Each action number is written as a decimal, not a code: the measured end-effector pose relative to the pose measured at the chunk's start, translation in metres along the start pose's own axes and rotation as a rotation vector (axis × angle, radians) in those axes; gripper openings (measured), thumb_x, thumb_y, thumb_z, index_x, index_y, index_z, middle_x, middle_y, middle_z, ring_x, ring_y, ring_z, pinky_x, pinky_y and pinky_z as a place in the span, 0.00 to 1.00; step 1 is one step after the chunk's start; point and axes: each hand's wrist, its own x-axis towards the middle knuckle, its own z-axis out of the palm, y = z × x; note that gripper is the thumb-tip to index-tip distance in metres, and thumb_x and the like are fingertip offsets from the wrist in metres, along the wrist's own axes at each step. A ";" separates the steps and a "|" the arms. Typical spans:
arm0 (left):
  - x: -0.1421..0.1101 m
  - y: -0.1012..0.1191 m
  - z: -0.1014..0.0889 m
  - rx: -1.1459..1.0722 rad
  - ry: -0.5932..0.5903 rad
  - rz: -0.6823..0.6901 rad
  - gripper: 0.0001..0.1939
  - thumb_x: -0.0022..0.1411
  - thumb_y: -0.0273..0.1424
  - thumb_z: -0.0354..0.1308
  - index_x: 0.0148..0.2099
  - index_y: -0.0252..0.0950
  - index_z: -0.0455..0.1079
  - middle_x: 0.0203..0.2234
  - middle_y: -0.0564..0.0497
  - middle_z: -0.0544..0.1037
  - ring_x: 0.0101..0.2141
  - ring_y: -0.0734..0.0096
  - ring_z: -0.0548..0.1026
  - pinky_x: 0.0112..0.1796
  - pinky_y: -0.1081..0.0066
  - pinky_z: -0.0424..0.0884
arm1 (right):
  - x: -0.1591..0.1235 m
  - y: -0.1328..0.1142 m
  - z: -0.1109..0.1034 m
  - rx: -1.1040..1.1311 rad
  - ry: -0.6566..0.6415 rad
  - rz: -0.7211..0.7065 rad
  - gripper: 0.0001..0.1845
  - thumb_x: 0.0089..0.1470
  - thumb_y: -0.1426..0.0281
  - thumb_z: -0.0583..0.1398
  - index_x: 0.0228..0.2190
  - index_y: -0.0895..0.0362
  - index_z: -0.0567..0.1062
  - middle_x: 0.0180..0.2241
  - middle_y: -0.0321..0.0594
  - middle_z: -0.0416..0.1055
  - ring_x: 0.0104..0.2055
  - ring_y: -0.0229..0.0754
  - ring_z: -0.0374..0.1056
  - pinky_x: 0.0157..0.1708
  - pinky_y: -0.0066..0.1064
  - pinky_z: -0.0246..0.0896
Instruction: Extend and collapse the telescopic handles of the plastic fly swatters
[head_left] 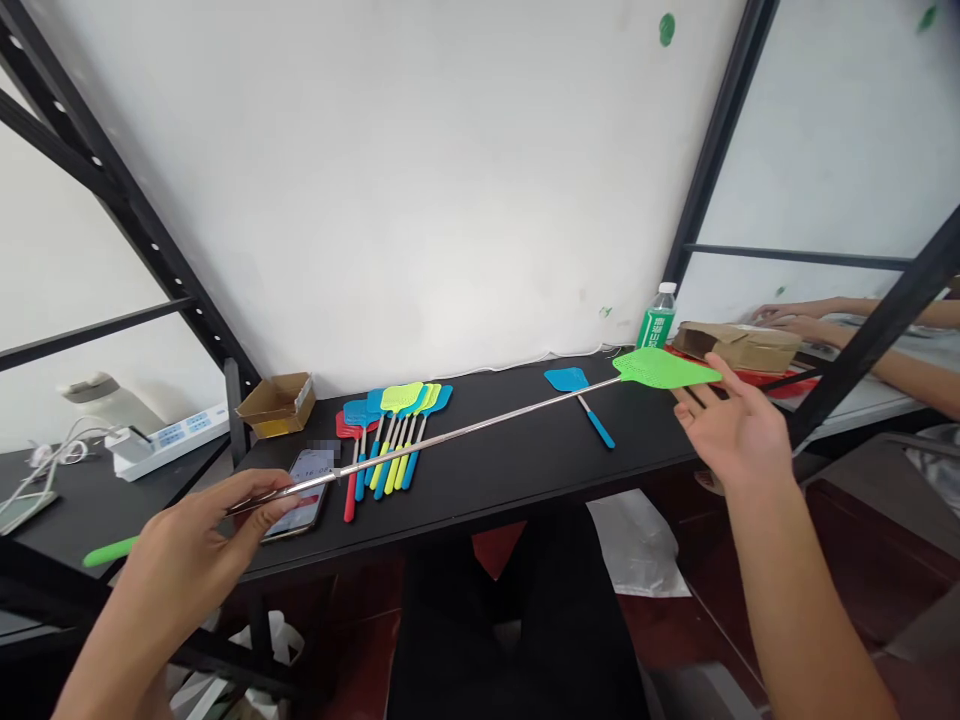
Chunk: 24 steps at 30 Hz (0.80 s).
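Note:
A light-green telescopic fly swatter (667,369) stretches across the view, its metal rod pulled long and its green grip at the far left. My left hand (199,540) is closed around the rod near the grip, above a phone (300,490). My right hand (739,430) is at the tip of the swatter's head, thumb and fingers around its edge, palm partly showing. Below the rod, several shorter swatters in blue, yellow-green and red (350,490) lie side by side on the black table (495,465). One blue swatter (568,379) lies apart, nearer my right hand.
A small open cardboard box (277,405) stands at the back left, near a white power strip (184,435). At the back right are a green-labelled bottle (657,318) and another cardboard box (739,347). Black metal uprights frame both sides. Another person's arms (817,320) show at the right.

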 end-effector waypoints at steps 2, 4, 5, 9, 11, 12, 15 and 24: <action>0.001 0.000 0.000 -0.018 -0.037 0.063 0.23 0.62 0.50 0.52 0.47 0.42 0.77 0.43 0.52 0.84 0.42 0.57 0.79 0.39 0.70 0.69 | -0.001 -0.007 -0.007 -0.095 -0.049 -0.072 0.21 0.60 0.55 0.55 0.54 0.41 0.73 0.61 0.42 0.67 0.60 0.58 0.67 0.37 0.44 0.72; 0.001 0.000 0.001 -0.033 -0.051 0.110 0.24 0.62 0.50 0.51 0.47 0.40 0.78 0.42 0.50 0.84 0.42 0.56 0.79 0.40 0.69 0.69 | -0.002 -0.011 -0.011 -0.186 -0.057 -0.135 0.20 0.60 0.54 0.56 0.52 0.41 0.75 0.62 0.39 0.67 0.62 0.59 0.64 0.42 0.48 0.72; 0.001 0.000 0.002 -0.035 -0.046 0.119 0.25 0.63 0.50 0.50 0.47 0.39 0.79 0.41 0.49 0.84 0.41 0.56 0.79 0.41 0.69 0.69 | -0.001 -0.011 -0.013 -0.225 -0.036 -0.159 0.20 0.59 0.55 0.58 0.52 0.41 0.75 0.61 0.39 0.68 0.62 0.59 0.64 0.44 0.49 0.71; -0.001 -0.001 0.001 -0.040 -0.050 0.111 0.25 0.62 0.50 0.51 0.47 0.39 0.78 0.41 0.50 0.84 0.41 0.57 0.79 0.40 0.70 0.69 | 0.001 -0.012 -0.018 -0.297 0.086 -0.223 0.24 0.55 0.59 0.65 0.54 0.42 0.74 0.59 0.39 0.71 0.59 0.56 0.68 0.47 0.45 0.71; -0.002 -0.001 -0.002 -0.044 -0.076 0.103 0.24 0.61 0.51 0.53 0.46 0.41 0.78 0.41 0.51 0.84 0.41 0.58 0.79 0.39 0.72 0.69 | -0.001 -0.015 -0.018 -0.293 0.052 -0.224 0.23 0.57 0.59 0.64 0.54 0.43 0.74 0.58 0.40 0.72 0.57 0.55 0.69 0.45 0.44 0.72; -0.003 0.000 -0.004 -0.042 -0.082 0.098 0.23 0.60 0.51 0.53 0.45 0.41 0.78 0.41 0.52 0.84 0.41 0.58 0.79 0.38 0.72 0.69 | -0.003 -0.018 -0.018 -0.294 0.015 -0.217 0.22 0.58 0.58 0.63 0.54 0.44 0.74 0.56 0.41 0.73 0.56 0.55 0.70 0.45 0.44 0.72; -0.006 0.001 -0.009 -0.027 -0.062 0.084 0.23 0.60 0.52 0.54 0.45 0.42 0.78 0.41 0.53 0.84 0.40 0.59 0.79 0.38 0.73 0.69 | -0.009 -0.024 -0.013 -0.300 -0.049 -0.219 0.19 0.59 0.58 0.63 0.51 0.48 0.76 0.51 0.42 0.77 0.55 0.54 0.71 0.45 0.44 0.72; -0.005 -0.027 0.007 -0.132 -0.130 0.080 0.26 0.59 0.55 0.55 0.48 0.45 0.79 0.44 0.55 0.84 0.45 0.56 0.79 0.46 0.71 0.71 | -0.009 -0.028 -0.009 -0.297 -0.061 -0.357 0.20 0.53 0.66 0.66 0.49 0.51 0.76 0.44 0.42 0.79 0.52 0.49 0.73 0.47 0.39 0.70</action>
